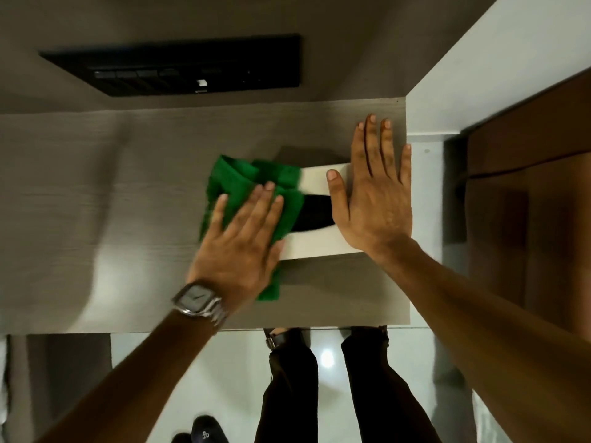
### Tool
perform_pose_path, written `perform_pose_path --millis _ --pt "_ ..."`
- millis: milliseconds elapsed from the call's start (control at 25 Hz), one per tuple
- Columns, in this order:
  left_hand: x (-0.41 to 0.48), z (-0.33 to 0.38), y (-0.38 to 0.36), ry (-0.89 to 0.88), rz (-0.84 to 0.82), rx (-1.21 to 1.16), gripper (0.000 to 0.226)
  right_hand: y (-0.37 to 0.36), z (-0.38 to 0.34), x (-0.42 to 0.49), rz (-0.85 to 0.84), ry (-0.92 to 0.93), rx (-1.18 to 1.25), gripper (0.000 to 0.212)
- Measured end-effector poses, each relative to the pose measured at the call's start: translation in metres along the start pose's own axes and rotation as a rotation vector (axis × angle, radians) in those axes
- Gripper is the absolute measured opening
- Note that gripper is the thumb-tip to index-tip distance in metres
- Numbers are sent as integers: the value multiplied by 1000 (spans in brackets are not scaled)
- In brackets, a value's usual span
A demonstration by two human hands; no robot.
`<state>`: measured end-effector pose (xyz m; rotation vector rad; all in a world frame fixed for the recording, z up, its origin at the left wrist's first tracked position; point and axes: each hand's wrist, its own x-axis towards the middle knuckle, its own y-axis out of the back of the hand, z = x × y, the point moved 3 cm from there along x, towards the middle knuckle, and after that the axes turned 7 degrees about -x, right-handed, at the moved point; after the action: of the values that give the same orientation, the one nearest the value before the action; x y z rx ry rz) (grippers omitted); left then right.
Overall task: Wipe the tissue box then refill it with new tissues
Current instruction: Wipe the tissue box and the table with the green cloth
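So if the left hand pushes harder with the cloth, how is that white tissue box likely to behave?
The tissue box probably slides easily: its dark opening shows no tissues, so it is likely light, and the tabletop looks smooth. The right hand lies flat on it, seemingly bracing it. The green cloth is bunched, plainly floppy.

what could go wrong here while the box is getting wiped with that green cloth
1. The tissue box sits close to the right end of the table; a hard sideways push from the left hand might slide it toward that edge, though the right hand lies flat on it as a brace.
2. The green cloth overlaps the dark opening, so a fold might snag there or push dust inside.
3. The wristwatch could scrape the tabletop.
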<state>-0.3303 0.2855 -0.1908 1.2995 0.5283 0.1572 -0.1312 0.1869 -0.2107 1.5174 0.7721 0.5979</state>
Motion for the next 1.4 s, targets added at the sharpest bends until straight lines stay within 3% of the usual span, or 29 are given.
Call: perform_pose_path --millis 160,200,320,400,520,680,720,800,880,920,1000,1080,1240,1320,1400 --pt "26 -16 6 481 186 -120 67 -2 0 2 57 16 10 77" --pt "40 1 7 478 204 -96 68 -3 -2 0 66 34 10 77" --pt "43 57 -3 90 145 -41 66 -3 3 -1 72 17 -1 75" --pt "0 49 -10 -25 46 -25 64 -2 1 -2 59 14 3 76" --pt "-22 7 -9 46 60 -32 64 -2 1 0 73 10 -7 79" --pt "53 13 6 354 207 -70 65 -6 0 -1 91 18 -15 78" --pt "57 27 5 327 201 -76 65 -6 0 -1 87 18 -8 78" --pt "28 45 -4 88 121 -42 64 -4 1 1 68 14 8 78" --pt "-9 25 -6 -34 34 -36 63 -3 2 0 59 6 20 78" --pt "-12 7 -5 0 38 -52 63 -3 1 -1 74 7 13 78" --pt "9 -17 0 265 107 -114 64 -5 0 -1 94 7 -4 78" --pt "45 -2 8 410 194 -117 66 -6 0 0 78 18 -1 78" --pt "76 69 7 139 168 -133 64 -4 1 1 52 0 47 74" --pt "74 74 7 97 94 -140 65 -4 4 2 44 -10 76 69" --pt "65 74 22 28 100 -315 64 -1 4 2 10 -11 120 68"
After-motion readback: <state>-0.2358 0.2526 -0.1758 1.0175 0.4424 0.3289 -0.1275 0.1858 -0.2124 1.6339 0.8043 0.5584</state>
